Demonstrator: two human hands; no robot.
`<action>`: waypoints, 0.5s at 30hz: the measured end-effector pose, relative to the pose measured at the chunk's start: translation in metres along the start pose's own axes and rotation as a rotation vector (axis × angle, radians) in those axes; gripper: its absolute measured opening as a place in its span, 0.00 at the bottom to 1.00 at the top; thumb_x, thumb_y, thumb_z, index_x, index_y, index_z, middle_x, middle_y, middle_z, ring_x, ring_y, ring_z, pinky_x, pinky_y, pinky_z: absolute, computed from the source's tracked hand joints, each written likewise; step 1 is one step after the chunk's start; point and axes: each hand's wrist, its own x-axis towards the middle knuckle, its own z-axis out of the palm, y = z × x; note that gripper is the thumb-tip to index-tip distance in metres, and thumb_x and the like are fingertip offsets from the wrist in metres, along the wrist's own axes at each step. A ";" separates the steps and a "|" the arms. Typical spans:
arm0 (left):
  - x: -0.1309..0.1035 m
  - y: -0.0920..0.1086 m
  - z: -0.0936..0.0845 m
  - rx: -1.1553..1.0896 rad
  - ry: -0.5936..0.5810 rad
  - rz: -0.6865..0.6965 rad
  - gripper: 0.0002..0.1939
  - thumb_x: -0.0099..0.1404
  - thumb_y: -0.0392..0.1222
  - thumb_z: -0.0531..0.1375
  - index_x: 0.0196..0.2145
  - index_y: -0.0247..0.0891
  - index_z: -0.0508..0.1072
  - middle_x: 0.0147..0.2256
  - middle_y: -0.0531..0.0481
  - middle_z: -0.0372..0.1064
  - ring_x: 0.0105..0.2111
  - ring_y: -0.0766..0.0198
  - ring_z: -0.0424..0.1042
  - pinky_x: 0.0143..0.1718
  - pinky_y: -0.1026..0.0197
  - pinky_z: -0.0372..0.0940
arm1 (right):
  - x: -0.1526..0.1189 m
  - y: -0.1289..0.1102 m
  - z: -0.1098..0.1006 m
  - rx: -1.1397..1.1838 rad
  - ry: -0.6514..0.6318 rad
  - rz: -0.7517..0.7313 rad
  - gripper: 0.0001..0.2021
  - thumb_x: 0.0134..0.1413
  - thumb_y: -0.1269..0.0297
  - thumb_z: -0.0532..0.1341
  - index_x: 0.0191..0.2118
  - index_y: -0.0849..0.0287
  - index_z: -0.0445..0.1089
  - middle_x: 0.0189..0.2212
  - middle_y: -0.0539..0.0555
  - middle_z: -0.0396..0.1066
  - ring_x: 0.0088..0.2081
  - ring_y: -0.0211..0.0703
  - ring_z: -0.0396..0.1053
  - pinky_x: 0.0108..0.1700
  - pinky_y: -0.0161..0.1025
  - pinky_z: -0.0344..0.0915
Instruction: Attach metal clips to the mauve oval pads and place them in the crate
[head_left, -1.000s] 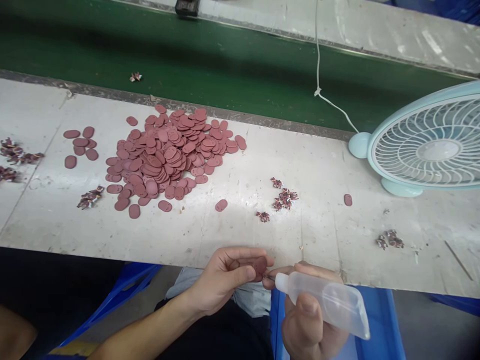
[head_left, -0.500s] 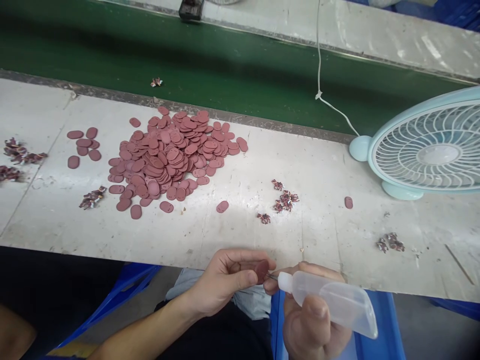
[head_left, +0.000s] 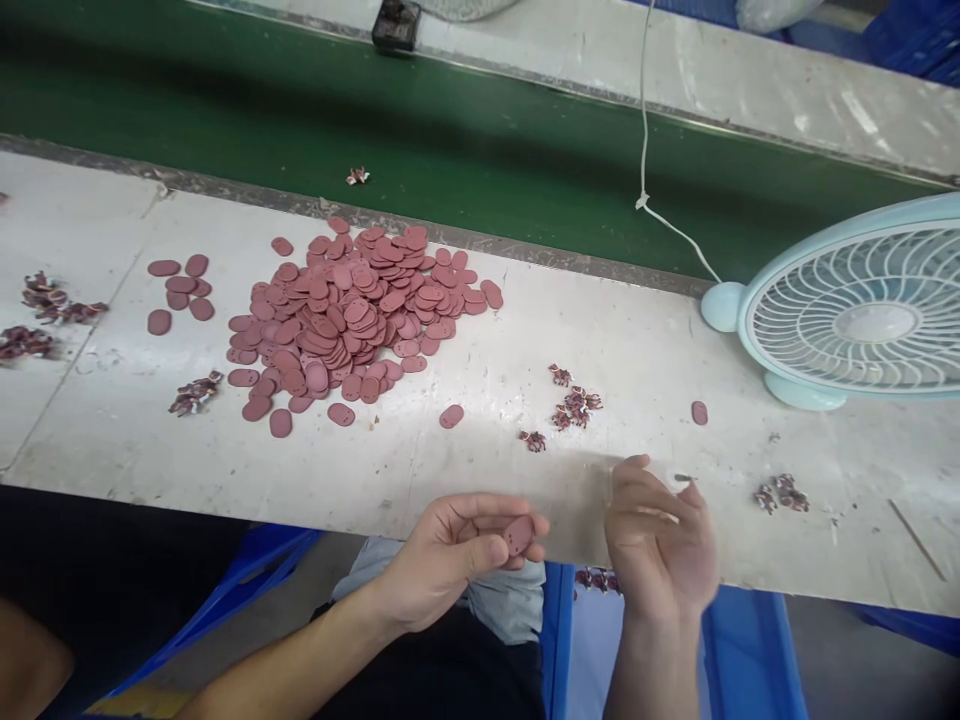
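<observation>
In my left hand [head_left: 465, 545], a flat oval reddish-brown base [head_left: 519, 536] with small holes is pinched between thumb and fingers, its face turned up towards me. My right hand [head_left: 660, 535], slightly blurred, is raised over the table's front edge, fingers curled. A small dark piece [head_left: 685, 478] shows by its fingertips; what the hand holds is hidden, and the squeeze bottle is out of sight. Several small brown horse-like figures [head_left: 577, 405] lie just beyond my hands. A large heap of the same oval bases [head_left: 345, 310] sits to the left.
A pale blue fan [head_left: 862, 320] stands at the right, its white cord [head_left: 643, 150] crossing the green belt [head_left: 510, 150]. More figures [head_left: 784, 493] lie at the right, others [head_left: 45, 300] at the far left. A blue bin [head_left: 754, 650] sits below the table edge.
My right hand has drawn away from the base, up and to the right; the translucent bottle it held is no longer visible. My left hand stays put, the base now turned face up.
</observation>
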 end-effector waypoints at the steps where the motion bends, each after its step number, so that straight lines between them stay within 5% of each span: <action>1: 0.000 0.001 0.000 -0.002 0.011 0.001 0.15 0.61 0.41 0.71 0.46 0.42 0.82 0.47 0.44 0.82 0.41 0.63 0.81 0.42 0.66 0.71 | 0.004 -0.013 -0.004 0.070 -0.028 0.046 0.11 0.60 0.68 0.57 0.47 0.53 0.59 0.25 0.43 0.57 0.22 0.35 0.67 0.18 0.31 0.72; 3: -0.001 0.003 -0.002 -0.008 0.039 -0.001 0.14 0.61 0.41 0.71 0.45 0.41 0.82 0.46 0.44 0.82 0.41 0.63 0.81 0.42 0.67 0.71 | 0.005 -0.021 -0.008 0.064 -0.106 0.083 0.11 0.60 0.69 0.59 0.47 0.53 0.59 0.26 0.43 0.57 0.22 0.33 0.67 0.17 0.28 0.70; 5: -0.002 0.005 -0.005 -0.016 0.076 -0.002 0.13 0.62 0.40 0.70 0.45 0.40 0.82 0.45 0.44 0.82 0.41 0.62 0.81 0.41 0.67 0.71 | 0.000 -0.008 -0.008 -0.252 -0.171 -0.036 0.15 0.58 0.66 0.63 0.50 0.55 0.61 0.28 0.44 0.59 0.21 0.30 0.65 0.14 0.24 0.65; 9: -0.005 0.009 -0.012 -0.026 0.149 0.014 0.12 0.64 0.37 0.68 0.46 0.39 0.81 0.46 0.41 0.82 0.41 0.62 0.81 0.39 0.67 0.71 | -0.004 0.047 -0.002 -1.407 -0.021 -0.483 0.14 0.62 0.59 0.63 0.51 0.56 0.70 0.30 0.47 0.64 0.22 0.31 0.62 0.19 0.27 0.66; 12: -0.006 0.012 -0.015 -0.031 0.171 0.025 0.12 0.64 0.36 0.68 0.47 0.38 0.81 0.48 0.40 0.81 0.41 0.63 0.81 0.39 0.68 0.71 | 0.019 0.071 0.001 -2.127 0.051 -0.592 0.14 0.62 0.67 0.63 0.53 0.56 0.74 0.41 0.56 0.69 0.36 0.42 0.70 0.37 0.39 0.73; 15: -0.008 0.014 -0.016 -0.028 0.181 0.041 0.13 0.63 0.37 0.68 0.47 0.37 0.81 0.48 0.39 0.81 0.40 0.63 0.81 0.39 0.68 0.71 | 0.047 0.074 0.001 -2.915 0.025 -0.639 0.16 0.66 0.67 0.56 0.55 0.57 0.74 0.46 0.61 0.69 0.43 0.50 0.71 0.43 0.45 0.71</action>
